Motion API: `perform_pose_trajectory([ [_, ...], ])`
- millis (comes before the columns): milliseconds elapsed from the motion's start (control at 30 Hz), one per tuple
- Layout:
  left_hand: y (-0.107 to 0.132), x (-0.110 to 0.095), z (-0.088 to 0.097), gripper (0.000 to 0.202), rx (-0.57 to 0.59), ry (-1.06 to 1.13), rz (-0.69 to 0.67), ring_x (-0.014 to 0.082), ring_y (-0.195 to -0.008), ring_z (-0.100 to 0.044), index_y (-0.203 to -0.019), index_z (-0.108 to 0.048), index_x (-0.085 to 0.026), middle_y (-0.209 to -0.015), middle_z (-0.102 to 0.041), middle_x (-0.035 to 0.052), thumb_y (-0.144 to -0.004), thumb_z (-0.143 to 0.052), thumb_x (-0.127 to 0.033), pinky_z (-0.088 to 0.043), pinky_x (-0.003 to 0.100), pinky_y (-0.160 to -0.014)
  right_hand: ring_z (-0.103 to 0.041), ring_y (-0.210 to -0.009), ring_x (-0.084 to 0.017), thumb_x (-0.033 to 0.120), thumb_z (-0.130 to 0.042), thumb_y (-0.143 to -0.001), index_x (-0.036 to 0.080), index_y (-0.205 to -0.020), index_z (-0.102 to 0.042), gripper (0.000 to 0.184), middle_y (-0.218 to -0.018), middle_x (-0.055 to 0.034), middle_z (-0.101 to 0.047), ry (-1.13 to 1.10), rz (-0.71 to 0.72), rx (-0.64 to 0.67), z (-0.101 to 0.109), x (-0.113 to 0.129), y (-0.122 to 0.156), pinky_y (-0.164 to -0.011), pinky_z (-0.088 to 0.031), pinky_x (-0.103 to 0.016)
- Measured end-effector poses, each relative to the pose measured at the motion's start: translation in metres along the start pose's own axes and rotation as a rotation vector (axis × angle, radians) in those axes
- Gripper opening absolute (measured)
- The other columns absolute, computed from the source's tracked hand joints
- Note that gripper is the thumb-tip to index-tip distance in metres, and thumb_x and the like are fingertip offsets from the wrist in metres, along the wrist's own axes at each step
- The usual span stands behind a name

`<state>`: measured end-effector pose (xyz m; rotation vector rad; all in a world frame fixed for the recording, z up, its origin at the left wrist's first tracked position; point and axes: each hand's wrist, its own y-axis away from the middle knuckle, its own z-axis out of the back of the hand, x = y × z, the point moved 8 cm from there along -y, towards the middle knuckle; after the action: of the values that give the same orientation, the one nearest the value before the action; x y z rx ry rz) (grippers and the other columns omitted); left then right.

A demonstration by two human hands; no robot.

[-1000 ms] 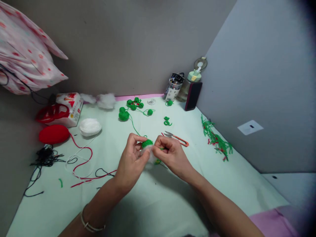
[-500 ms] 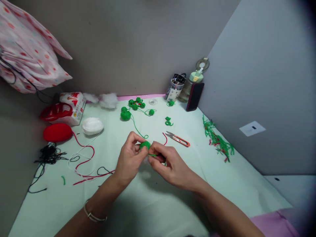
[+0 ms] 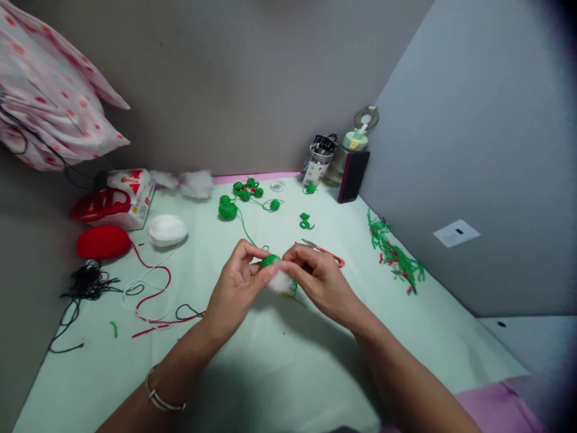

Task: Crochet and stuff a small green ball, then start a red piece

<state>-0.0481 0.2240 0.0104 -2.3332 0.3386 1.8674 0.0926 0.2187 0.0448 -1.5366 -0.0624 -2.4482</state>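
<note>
My left hand [image 3: 241, 285] pinches a small green crocheted piece [image 3: 270, 260] between thumb and fingers. White fibre stuffing [image 3: 280, 281] bulges from its near side. Opposite, my right hand [image 3: 320, 276] has thumb and fingertips closed at the right edge of the same piece; they partly hide it. A loose green strand [image 3: 294, 290] hangs below the right fingers. Behind the right hand lie orange thread snips [image 3: 331, 255], their handle partly covered. From the piece, green yarn runs back toward a green yarn ball [image 3: 228, 209].
Red yarn [image 3: 103, 242], white yarn [image 3: 167, 231] and tangled black cord [image 3: 90, 281] lie left. Small green crocheted balls [image 3: 247, 189], stuffing [image 3: 196, 184], a pen cup [image 3: 316, 165], a bottle [image 3: 336, 168] and a phone [image 3: 354, 176] stand behind. Yarn scraps [image 3: 395, 255] lie right.
The right hand has moved slightly up and right along the piece and now covers part of the snips. More of the white stuffing shows below the green piece.
</note>
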Motion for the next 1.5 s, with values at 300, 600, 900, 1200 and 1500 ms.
perform_pose_trajectory([
  [300, -0.003, 0.007, 0.011, 0.018, -0.111, 0.0, -0.005, 0.0089, -0.059, -0.048, -0.089, -0.055, -0.022, -0.079, -0.055, -0.0059, -0.082, -0.071, -0.018, -0.04, 0.022, -0.055, -0.042, -0.057, -0.011, 0.031, -0.06, -0.098, 0.021, -0.076, -0.06, 0.024, -0.062, 0.0056, -0.048, -0.182, -0.058, 0.106, -0.024, 0.004, 0.008, -0.056, -0.033, -0.027],
  [600, -0.002, 0.012, 0.002, 0.014, -0.021, 0.116, 0.139, 0.0092, -0.062, -0.047, -0.088, -0.061, -0.019, -0.076, -0.056, -0.0041, -0.081, -0.072, -0.025, -0.039, 0.019, -0.052, -0.063, -0.067, -0.013, 0.032, -0.069, -0.094, 0.022, -0.072, -0.054, 0.029, -0.098, -0.0022, -0.073, -0.644, 0.137, 0.033, 0.005, 0.005, -0.002, -0.062, -0.047, -0.028],
  [900, -0.001, 0.017, 0.009, 0.016, -0.09, 0.139, 0.129, 0.0089, -0.061, -0.047, -0.09, -0.056, -0.021, -0.077, -0.055, -0.0049, -0.087, -0.071, -0.026, -0.039, 0.02, -0.054, -0.054, -0.071, -0.013, 0.018, -0.063, -0.093, 0.02, -0.088, -0.067, 0.006, -0.08, 0.0009, -0.065, 0.027, 0.102, 0.061, -0.009, 0.0, -0.003, -0.067, -0.04, -0.027],
  [1200, -0.001, 0.014, -0.002, 0.023, 0.036, 0.108, 0.05, 0.013, -0.075, -0.063, -0.098, -0.059, -0.022, -0.088, -0.063, -0.0023, -0.092, -0.074, -0.039, -0.052, 0.027, -0.071, -0.037, -0.055, -0.01, 0.017, -0.062, -0.08, 0.021, -0.064, -0.05, 0.02, -0.057, 0.0068, -0.044, -0.095, -0.023, -0.075, -0.001, -0.005, -0.004, -0.052, -0.027, -0.025],
  [1500, -0.003, 0.0, 0.001, 0.019, -0.027, -0.004, -0.022, 0.0116, -0.067, -0.058, -0.087, -0.06, -0.02, -0.082, -0.064, -0.0022, -0.078, -0.077, -0.018, -0.046, 0.024, -0.061, -0.039, -0.064, -0.011, 0.025, -0.056, -0.097, 0.021, -0.083, -0.055, 0.014, -0.072, 0.0049, -0.047, -0.165, -0.077, 0.236, -0.017, 0.013, 0.014, -0.058, -0.031, -0.026],
])
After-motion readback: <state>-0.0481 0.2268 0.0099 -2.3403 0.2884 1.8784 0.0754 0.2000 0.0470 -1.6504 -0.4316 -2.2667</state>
